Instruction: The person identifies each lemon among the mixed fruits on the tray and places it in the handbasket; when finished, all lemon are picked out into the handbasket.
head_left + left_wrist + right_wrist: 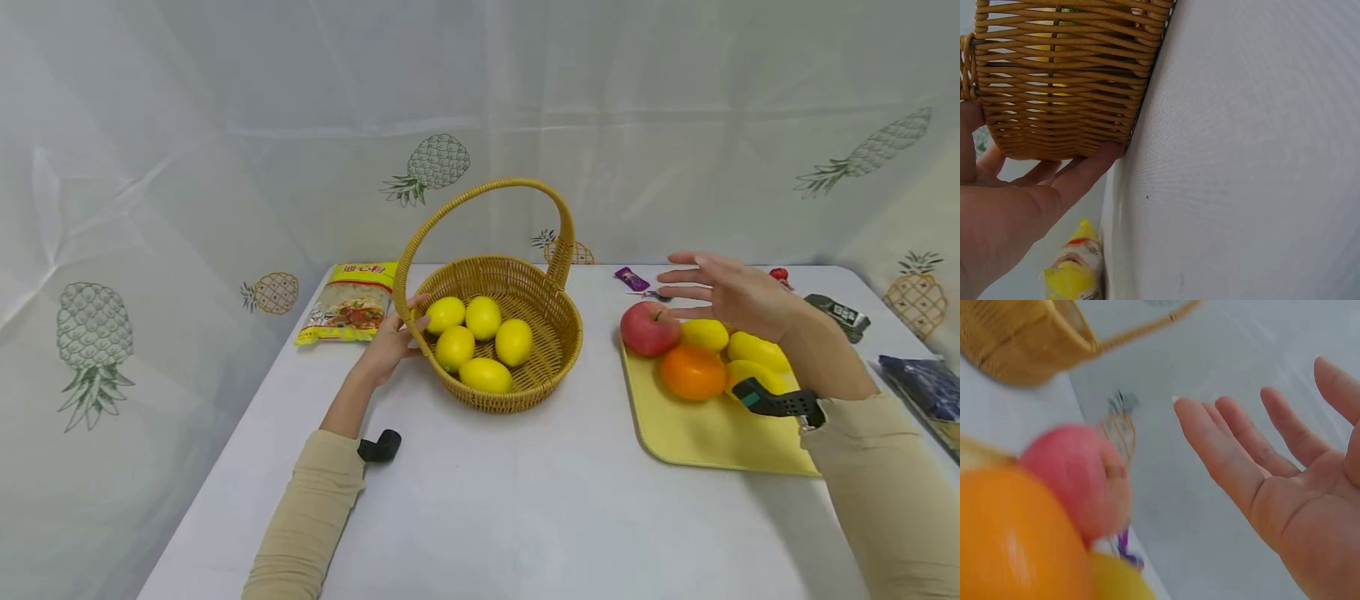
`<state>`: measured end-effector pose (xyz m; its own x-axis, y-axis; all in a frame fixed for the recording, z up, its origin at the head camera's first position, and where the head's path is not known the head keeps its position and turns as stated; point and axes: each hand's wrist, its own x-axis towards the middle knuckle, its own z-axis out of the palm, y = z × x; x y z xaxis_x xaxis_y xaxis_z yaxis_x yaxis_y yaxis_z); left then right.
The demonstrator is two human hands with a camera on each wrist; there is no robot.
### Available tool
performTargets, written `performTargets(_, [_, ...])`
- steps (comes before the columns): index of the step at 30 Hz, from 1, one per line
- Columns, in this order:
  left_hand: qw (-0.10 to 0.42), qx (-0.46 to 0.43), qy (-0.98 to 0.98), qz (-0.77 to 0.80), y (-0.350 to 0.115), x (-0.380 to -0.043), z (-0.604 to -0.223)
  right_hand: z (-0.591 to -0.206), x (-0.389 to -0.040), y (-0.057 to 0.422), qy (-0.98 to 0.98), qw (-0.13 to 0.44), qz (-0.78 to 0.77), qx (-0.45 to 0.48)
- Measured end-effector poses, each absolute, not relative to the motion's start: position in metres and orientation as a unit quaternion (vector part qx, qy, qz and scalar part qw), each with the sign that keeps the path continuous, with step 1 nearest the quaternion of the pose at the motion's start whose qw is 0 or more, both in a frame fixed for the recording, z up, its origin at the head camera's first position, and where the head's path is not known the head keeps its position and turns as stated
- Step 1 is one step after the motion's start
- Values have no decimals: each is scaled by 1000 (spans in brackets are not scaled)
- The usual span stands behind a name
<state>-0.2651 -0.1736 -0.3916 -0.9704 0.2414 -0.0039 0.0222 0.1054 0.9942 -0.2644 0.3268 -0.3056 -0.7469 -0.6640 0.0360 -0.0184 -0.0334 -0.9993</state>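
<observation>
Woven golden-brown wicker forms a round basket with a tall, arched handle wrapped in the same ridged strands; it stands upright near the middle of a smooth white counter. Inside lie five glossy, oval yellow lemons, bunched toward the left and front, leaving the basket's brown weave bare on the right. To its right, a flat yellow tray with rounded corners carries a pinkish-red apple, a round orange and several yellow fruits. Behind and left of the basket, a shiny yellow plastic packet lies flat. Pineapple-printed pale sheeting hangs behind. The person's left grip is grasping the basket's left side, its thumb up by the rim and handle base, its fingers spread along the outer wall. The right grip is released and holds nothing: it hovers above the tray's fruit, fingers extended and apart, pointing toward the basket. Both forearms wear beige sleeves.
</observation>
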Motion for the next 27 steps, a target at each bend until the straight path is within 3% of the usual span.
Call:
performTargets(14, [85,80,743,659,-172,-266,-392,-357,-233,450,616,155,-749,-187])
performTargets(21, [89,74,739,664,-174,-266,-393,-370,-226,464,657,104,-734,-138])
performTargets(27, [93,72,739,664,-172,-265,-391,-369,-219,454,815,79,-562,-116])
